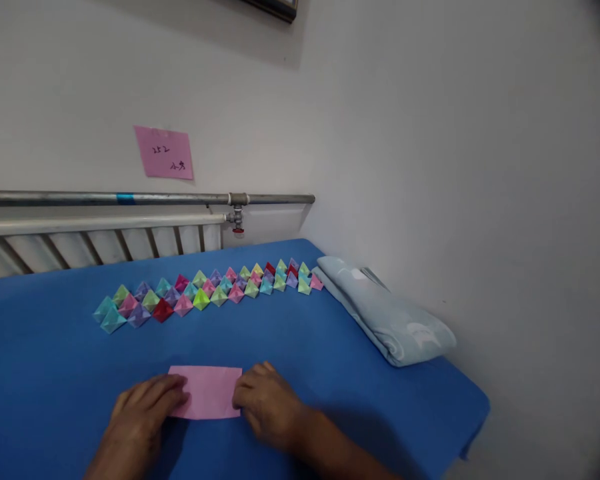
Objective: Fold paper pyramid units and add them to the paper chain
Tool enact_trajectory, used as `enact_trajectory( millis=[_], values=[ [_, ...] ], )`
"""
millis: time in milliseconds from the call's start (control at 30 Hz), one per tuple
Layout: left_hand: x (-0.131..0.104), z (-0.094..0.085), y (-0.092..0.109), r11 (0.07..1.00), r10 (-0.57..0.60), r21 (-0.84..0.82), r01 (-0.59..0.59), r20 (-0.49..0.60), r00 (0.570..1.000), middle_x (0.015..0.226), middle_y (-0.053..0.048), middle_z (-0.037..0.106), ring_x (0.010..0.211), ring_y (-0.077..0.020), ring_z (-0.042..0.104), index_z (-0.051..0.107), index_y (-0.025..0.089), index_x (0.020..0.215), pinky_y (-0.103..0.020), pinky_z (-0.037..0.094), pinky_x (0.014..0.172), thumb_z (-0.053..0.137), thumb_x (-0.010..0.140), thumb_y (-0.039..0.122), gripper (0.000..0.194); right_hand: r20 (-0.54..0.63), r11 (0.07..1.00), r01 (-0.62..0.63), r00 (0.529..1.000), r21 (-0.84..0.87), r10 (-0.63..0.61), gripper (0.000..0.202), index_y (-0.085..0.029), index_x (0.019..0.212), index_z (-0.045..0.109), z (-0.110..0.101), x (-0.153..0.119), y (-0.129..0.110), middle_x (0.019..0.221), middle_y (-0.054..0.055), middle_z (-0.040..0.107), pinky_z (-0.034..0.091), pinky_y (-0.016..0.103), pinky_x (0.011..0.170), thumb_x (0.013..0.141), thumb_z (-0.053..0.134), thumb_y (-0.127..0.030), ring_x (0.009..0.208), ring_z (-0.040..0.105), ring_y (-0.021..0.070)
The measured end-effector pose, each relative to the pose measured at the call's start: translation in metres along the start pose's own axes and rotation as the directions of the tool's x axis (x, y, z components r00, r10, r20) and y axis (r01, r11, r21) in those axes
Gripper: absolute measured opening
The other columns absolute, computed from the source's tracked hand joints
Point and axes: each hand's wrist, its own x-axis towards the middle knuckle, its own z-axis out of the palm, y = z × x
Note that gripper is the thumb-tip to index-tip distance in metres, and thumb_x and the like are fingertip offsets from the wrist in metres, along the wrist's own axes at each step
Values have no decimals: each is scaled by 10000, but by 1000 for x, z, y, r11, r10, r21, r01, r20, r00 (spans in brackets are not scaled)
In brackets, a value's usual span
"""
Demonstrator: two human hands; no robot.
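A pink sheet of paper (211, 393), a wide rectangle, lies near the front of the blue-covered table. My left hand (143, 410) holds its left edge, fingers together over the paper and the thumb hidden. At the right edge, my right hand (266, 405) grips the paper with curled fingers. Behind the sheet, several small folded paper pieces (163, 311) in teal, green, pink, purple and red stand in staggered rows running toward the back right.
A folded pale blue cloth (380, 310) lies along the table's right side by the wall. Behind the blue tabletop (280, 340) are a radiator (95, 245) and a metal pipe (180, 199) with a valve. A pink note (164, 153) hangs on the wall.
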Motion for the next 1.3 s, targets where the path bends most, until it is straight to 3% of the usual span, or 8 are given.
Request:
enact_trajectory(
  millis=[133,267,433,733,833,933,1067,1300],
  values=[
    [4,-7,5,998,27,-55,-27,7,1000,998,-10,752,922,-211,678,725,311,919,-338,473,778,433,868,228,308,29,1000,-9,1000,12,9,133,-203,888,649,-2,0,-2,954,5,687,324,300,776,829,543,-149,861,526,166],
    [14,-15,27,993,38,-112,-36,11,999,1039,-20,733,981,-224,659,690,299,1042,-365,473,879,564,851,393,247,18,1000,-12,1000,19,11,131,-204,889,649,-2,-1,-3,931,1,686,331,301,777,838,537,-159,860,524,168],
    [22,-7,50,978,31,-207,-24,30,999,927,-3,735,833,-170,679,675,273,1011,-281,515,748,566,878,327,180,-46,1000,8,999,25,-7,127,-206,866,650,4,-2,-3,892,2,681,341,293,754,797,569,-136,824,518,166],
    [24,13,62,964,-100,-249,99,8,995,872,-31,699,771,-182,660,658,236,871,-310,510,711,493,920,306,186,-151,997,14,988,77,-2,170,-210,830,631,17,1,2,827,19,660,378,296,750,745,532,-100,793,528,173],
    [25,15,64,959,-113,-259,114,19,993,866,-30,692,766,-177,657,649,235,885,-300,511,706,490,923,308,179,-347,975,41,937,220,39,195,-203,823,612,27,4,11,796,23,642,409,287,756,737,484,-83,765,540,164],
    [24,17,62,962,-93,-260,86,-14,996,863,-27,694,766,-168,664,645,237,904,-278,517,699,488,924,312,175,-503,870,36,827,492,250,194,-198,759,585,32,14,25,768,14,612,428,268,737,774,426,-88,752,555,147],
    [23,17,57,967,-44,-250,42,-5,999,867,-12,701,758,-156,675,642,252,924,-249,528,679,536,900,307,121,-411,618,-74,683,783,604,165,-201,735,597,26,40,43,710,-19,561,419,234,634,764,443,-149,668,524,128],
    [23,17,51,964,-15,-264,12,-10,1000,868,-2,717,775,-146,693,644,273,973,-223,545,680,528,910,350,153,-376,588,-73,705,805,601,165,-199,685,607,24,78,52,675,-38,533,370,208,567,723,454,-146,608,466,105]
  ],
)
